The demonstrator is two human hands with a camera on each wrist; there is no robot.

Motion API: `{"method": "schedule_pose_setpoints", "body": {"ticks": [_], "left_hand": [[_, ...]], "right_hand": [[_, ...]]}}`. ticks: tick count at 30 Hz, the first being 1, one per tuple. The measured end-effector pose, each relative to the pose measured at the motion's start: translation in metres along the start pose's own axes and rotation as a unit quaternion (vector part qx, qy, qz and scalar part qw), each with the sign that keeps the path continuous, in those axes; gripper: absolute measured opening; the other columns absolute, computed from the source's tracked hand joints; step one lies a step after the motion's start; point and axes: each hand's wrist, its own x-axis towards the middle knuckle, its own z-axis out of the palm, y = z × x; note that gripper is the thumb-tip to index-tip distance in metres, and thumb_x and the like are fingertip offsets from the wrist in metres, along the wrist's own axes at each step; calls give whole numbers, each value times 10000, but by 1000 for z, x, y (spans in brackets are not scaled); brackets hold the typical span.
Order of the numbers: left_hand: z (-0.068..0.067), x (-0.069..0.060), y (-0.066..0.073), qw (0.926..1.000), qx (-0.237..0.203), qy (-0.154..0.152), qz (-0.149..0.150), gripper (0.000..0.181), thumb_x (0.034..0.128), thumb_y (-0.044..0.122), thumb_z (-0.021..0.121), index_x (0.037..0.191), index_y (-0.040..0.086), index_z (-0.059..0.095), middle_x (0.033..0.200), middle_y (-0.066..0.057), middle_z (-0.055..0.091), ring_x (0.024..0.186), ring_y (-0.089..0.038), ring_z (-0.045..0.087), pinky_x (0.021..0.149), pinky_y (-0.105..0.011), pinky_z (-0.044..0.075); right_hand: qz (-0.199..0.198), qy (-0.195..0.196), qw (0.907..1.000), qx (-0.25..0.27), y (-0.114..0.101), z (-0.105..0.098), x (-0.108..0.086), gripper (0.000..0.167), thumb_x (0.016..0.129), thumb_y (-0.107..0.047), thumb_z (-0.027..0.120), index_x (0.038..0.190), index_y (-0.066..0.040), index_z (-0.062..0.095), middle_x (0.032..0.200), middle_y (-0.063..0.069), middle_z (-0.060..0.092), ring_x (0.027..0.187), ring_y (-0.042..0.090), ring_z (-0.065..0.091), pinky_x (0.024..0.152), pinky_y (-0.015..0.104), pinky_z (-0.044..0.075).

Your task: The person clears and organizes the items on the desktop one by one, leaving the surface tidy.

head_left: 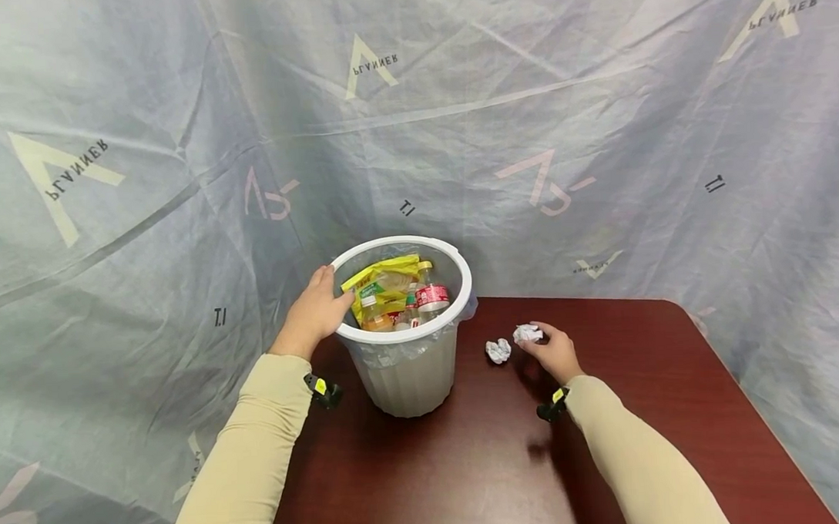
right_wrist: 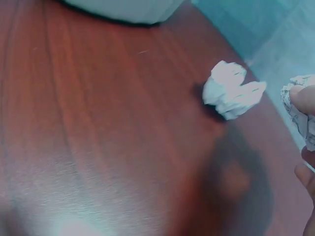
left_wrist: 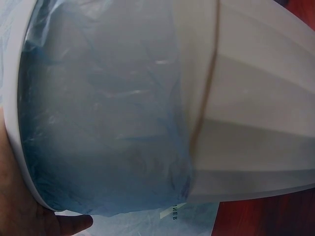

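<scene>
A grey trash can (head_left: 410, 382) with a white rim (head_left: 394, 337) and a clear liner stands on the table. My left hand (head_left: 315, 308) grips its rim at the left side, with the thumb over the edge; part of its grasp is hidden. Inside the can lie a yellow packet (head_left: 392, 272) and several plastic bottles, one of them with a red label (head_left: 432, 295). To the right of the can, my right hand (head_left: 558, 355) pinches a crumpled paper ball (head_left: 528, 334) above the table. A second crumpled paper ball (right_wrist: 231, 91) rests on the table, between that hand and the can.
The dark red-brown table (head_left: 482, 460) has a rounded far right corner. Grey printed cloth (head_left: 525, 96) hangs behind it and on the left. Each wrist bears a small black camera, one on the left (head_left: 323, 390) and one on the right (head_left: 552, 405).
</scene>
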Motion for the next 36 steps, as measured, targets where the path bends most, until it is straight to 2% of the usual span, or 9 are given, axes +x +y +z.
{"method": "schedule_pose_setpoints", "body": {"ticks": [4, 11, 17, 19, 21, 25, 27, 31, 36], "left_hand": [[1, 1, -2, 10000, 3, 2, 8, 787, 1023, 413, 410, 1610, -19, 113, 1675, -222, 85, 1502, -443, 202, 1190, -580, 230], [1, 2, -6, 10000, 36, -4, -12, 797, 1020, 425, 405, 1611, -16, 103, 1675, -223, 81, 1505, -441, 195, 1191, -579, 229], [1, 1, -6, 10000, 52, 44, -25, 809, 1009, 430, 419, 1609, -23, 119, 1671, -228, 103, 1512, -435, 181, 1191, -583, 230], [0, 2, -5, 9999, 113, 65, -29, 806, 1009, 426, 425, 1607, -26, 129, 1667, -233, 115, 1517, -438, 160, 1191, -596, 216], [0, 2, -4, 9998, 189, 68, -55, 806, 1010, 436, 428, 1608, -21, 139, 1667, -231, 124, 1524, -439, 124, 1193, -623, 173], [-1, 2, -3, 9993, 332, -14, -148, 834, 1005, 504, 412, 1618, 10, 136, 1676, -210, 111, 1537, -435, 21, 1173, -695, 37], [-1, 1, -2, 9992, 357, -80, -189, 855, 1000, 540, 401, 1624, 26, 123, 1682, -196, 88, 1537, -432, -35, 1148, -724, -32], [-3, 0, -1, 9986, 444, -164, -219, 887, 993, 594, 389, 1628, 42, 110, 1689, -182, 59, 1531, -424, -109, 1103, -751, -120], [-5, -2, 2, 9982, 512, -221, -229, 891, 1002, 609, 387, 1629, 45, 101, 1691, -177, 36, 1524, -413, -148, 1075, -764, -157]], "right_hand": [[-36, 65, 10000, -32, -12, -8, 10, 611, 875, -289, 789, 1394, -28, 599, 1190, 214, 688, 1020, 326, 665, 826, 456, 536], [-160, 25, 9999, 53, -36, -17, 25, 607, 861, -277, 806, 1379, -26, 613, 1180, 209, 692, 1045, 325, 651, 868, 456, 519], [-132, -201, 9997, 57, -67, -27, 32, 638, 881, -312, 792, 1427, -61, 580, 1404, 219, 575, 1298, 387, 527, 1025, 546, 452], [-188, -228, 9995, 66, -77, -30, 36, 644, 882, -328, 790, 1432, -70, 576, 1435, 210, 553, 1332, 386, 499, 1050, 550, 433], [-249, -236, 9993, 138, -84, -32, 39, 642, 880, -326, 797, 1430, -76, 580, 1403, 207, 577, 1290, 376, 539, 1017, 527, 462], [-262, -283, 9990, 203, -99, -37, 44, 640, 889, -322, 794, 1442, -90, 571, 1289, 206, 638, 1113, 342, 646, 867, 428, 540], [-232, -317, 9989, 260, -106, -41, 46, 643, 894, -317, 789, 1454, -98, 561, 1272, 204, 639, 1076, 333, 663, 814, 392, 551], [-233, -323, 9989, 265, -120, -47, 50, 653, 896, -353, 782, 1465, -128, 554, 1303, 183, 622, 1075, 326, 655, 792, 374, 546], [-442, -250, 9986, 148, -142, -51, 55, 654, 884, -379, 792, 1450, -134, 574, 1307, 179, 628, 1088, 336, 645, 819, 438, 541]]}}
